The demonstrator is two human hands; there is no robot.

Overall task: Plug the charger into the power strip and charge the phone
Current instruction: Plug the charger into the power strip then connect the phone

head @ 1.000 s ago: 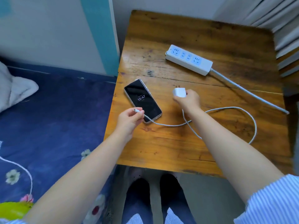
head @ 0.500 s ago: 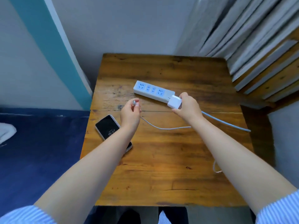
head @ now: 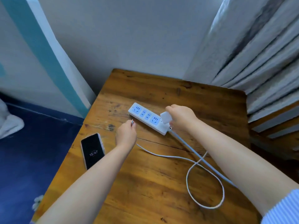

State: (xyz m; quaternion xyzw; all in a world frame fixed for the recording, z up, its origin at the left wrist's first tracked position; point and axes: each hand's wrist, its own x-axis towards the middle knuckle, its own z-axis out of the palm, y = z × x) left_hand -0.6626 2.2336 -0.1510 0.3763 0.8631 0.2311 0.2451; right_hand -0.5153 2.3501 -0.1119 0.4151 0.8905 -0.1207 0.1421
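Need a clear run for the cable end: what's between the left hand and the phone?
Head view: only bare wooden table between the left hand, which pinches the cable end, and the phone.

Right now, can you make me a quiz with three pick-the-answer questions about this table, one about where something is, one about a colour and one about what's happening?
1. Where is the phone?
A. near the table's left edge
B. on the power strip
C. in the right hand

2. What colour are the sockets on the power strip?
A. red
B. blue
C. green

3. Is the charger plugged in?
A. yes, pushed fully in
B. no, held over the strip's end
C. no, lying flat on the table

Answers:
1 A, it lies flat beside the left forearm.
2 B, the socket faces are blue on the white body.
3 B, the right hand holds it with its prongs showing.
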